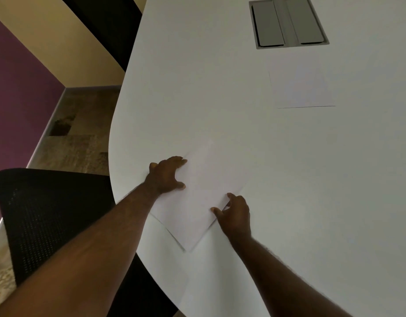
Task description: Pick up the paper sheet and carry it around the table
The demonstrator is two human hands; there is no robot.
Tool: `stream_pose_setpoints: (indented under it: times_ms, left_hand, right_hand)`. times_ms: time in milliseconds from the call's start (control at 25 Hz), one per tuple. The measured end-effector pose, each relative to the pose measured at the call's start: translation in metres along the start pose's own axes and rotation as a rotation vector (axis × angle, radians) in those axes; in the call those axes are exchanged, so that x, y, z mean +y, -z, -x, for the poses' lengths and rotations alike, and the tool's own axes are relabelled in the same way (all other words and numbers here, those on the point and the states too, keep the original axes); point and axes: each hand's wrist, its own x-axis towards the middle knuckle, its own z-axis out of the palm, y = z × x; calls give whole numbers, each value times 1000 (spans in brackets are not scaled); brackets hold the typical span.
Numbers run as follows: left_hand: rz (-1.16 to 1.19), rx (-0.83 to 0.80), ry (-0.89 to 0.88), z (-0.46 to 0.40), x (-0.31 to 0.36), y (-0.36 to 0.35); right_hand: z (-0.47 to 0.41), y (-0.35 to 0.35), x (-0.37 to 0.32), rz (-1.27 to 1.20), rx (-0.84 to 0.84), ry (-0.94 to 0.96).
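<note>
Pressing the sheet (pixel 197 197) with spread fingertips, left hand (pixel 166 175); right hand (pixel 235 212) pinches its right edge. Long axis runs near-left to far-right on the surface (pixel 220 99).

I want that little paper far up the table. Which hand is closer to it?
Right. The right hand lies below the small paper, a bit to its left. The left hand is farther left, on the near sheet.
</note>
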Motion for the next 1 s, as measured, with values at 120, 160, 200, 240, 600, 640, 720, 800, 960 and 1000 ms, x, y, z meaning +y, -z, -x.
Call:
stream_pose_setpoints:
  times_ms: [120, 160, 200, 240, 600, 640, 720, 800, 960, 1000]
  left_hand:
    - [-118, -53, -14, -2, -3, -12]
    - [-153, -61, -22, 0, -3, -17]
    - [-182, -68, -28, 1, -2, -21]
    - [-200, -74, -31, 3, -3, -25]
    - [-252, -88, -74, -10, -11, -22]
    - [-248, -87, -71, -10, -11, -22]
    - [-233, -81, -63, -11, -11, -23]
    - [-226, -78, -56, -11, -10, -23]
    - [-161, -38, -51, -8, -4, -17]
    - [-121, 4, -44, -6, 0, -13]
  right_hand:
    - [6, -5, 4, 161, 74, 16]
    - [7, -6, 6, 276, 122, 54]
    - [8, -7, 7, 376, 142, 101]
    - [8, -8, 9, 443, 122, 146]
    - [16, -34, 4, 526, -3, 123]
    - [15, -35, 3, 522, -2, 111]
    - [15, -37, 1, 508, 2, 97]
    - [15, -36, -1, 495, 2, 93]
    - [1, -7, -11, 424, 104, 89]
    - [-8, 6, -13, 402, 142, 93]
